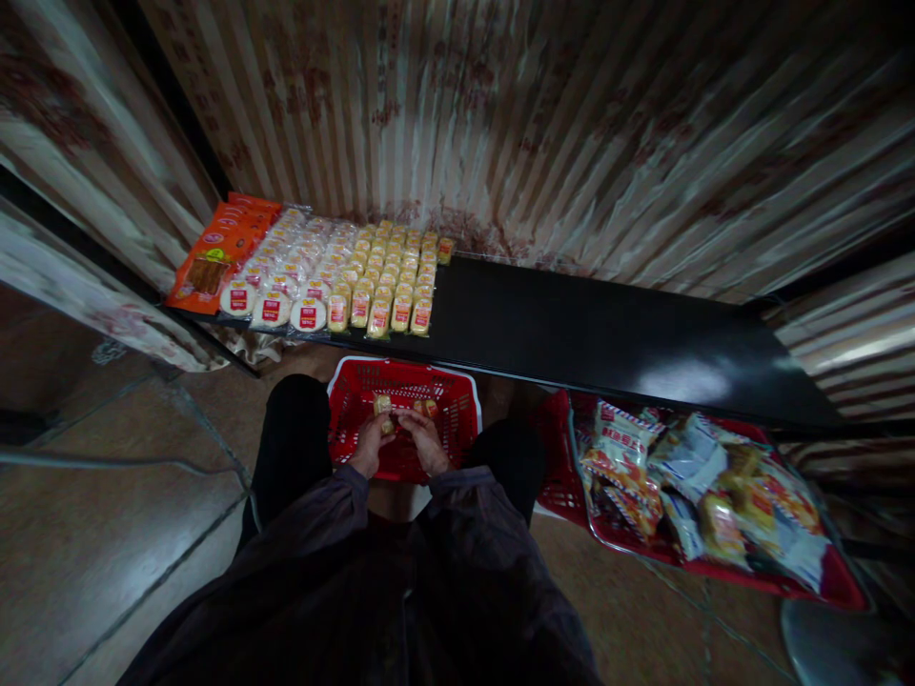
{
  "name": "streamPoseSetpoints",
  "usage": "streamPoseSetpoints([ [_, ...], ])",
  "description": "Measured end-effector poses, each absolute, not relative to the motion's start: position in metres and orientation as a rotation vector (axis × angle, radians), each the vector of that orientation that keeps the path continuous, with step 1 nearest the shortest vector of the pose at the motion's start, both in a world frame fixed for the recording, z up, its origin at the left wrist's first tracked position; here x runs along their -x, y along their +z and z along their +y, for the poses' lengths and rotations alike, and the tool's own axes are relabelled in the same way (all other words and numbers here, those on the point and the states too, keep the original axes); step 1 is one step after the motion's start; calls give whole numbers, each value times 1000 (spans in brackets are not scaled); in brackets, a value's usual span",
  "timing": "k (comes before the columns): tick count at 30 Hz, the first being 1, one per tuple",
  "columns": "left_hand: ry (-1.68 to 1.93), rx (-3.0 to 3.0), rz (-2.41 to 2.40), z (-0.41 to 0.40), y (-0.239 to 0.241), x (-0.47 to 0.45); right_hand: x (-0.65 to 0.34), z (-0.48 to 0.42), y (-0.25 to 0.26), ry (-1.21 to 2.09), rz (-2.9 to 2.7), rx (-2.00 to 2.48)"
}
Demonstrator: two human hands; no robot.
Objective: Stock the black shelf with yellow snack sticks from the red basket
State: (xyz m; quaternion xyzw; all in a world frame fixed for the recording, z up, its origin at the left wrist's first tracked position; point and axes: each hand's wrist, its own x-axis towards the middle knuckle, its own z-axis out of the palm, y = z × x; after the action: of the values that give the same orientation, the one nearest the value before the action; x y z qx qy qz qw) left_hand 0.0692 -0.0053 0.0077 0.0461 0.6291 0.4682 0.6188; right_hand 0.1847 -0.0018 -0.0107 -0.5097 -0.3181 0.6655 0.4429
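My left hand is over the red basket between my knees, its fingers closed on a small yellow wrapped cake. Close beside it, the fingertips of my right hand point inward and nearly meet those of the left. The right fingers look pressed together, and what is in them, if anything, is hidden. Just past the right hand shows an orange-and-yellow packet; I cannot tell whether it lies in the basket or is touched by the hand.
A black shelf runs across in front. On its left end are an orange snack bag, rows of white round packets and rows of yellow wrapped cakes. Right of my knee, another red basket holds mixed snack packets. Curtains hang behind.
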Motion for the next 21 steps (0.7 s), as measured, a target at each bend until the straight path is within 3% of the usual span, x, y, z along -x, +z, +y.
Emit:
streamPoseSetpoints([
  [21, 1044, 131, 1202, -13, 8, -67, -185, 1, 0, 1843, -579, 1090],
])
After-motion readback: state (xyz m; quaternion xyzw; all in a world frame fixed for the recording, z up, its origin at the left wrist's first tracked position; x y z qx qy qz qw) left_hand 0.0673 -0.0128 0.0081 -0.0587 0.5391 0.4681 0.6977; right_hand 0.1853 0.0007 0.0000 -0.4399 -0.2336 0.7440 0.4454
